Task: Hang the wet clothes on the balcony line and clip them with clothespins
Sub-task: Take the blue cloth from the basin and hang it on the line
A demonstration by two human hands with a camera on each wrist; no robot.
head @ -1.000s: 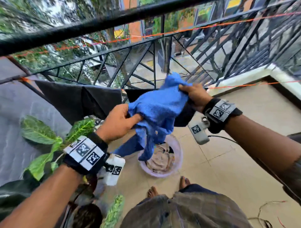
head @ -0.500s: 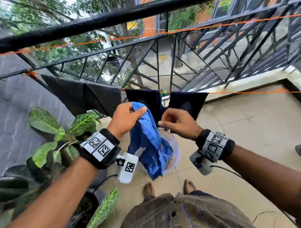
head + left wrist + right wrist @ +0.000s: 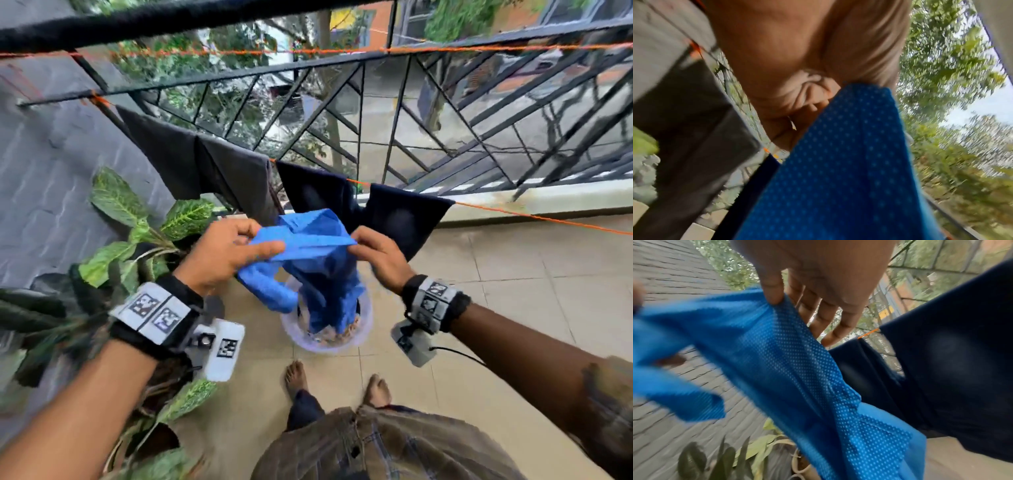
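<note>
Head view: left hand (image 3: 219, 251) and right hand (image 3: 378, 253) each pinched the top edge of a blue mesh garment (image 3: 318, 274), stretching it just below the orange line (image 3: 548, 219), in front of the dark clothes (image 3: 394, 212) hung there. Garment's lower part dangled over the basin (image 3: 363, 337), hiding most of its contents. Wrist markers carried no readable writing. Left wrist view blurred.

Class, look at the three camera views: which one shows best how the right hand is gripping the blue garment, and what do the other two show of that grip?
The right wrist view: the right hand pinches the blue garment's edge under the thumb. The head view shows this hand from behind, hiding the pinch. The left wrist view does not show it.
</note>
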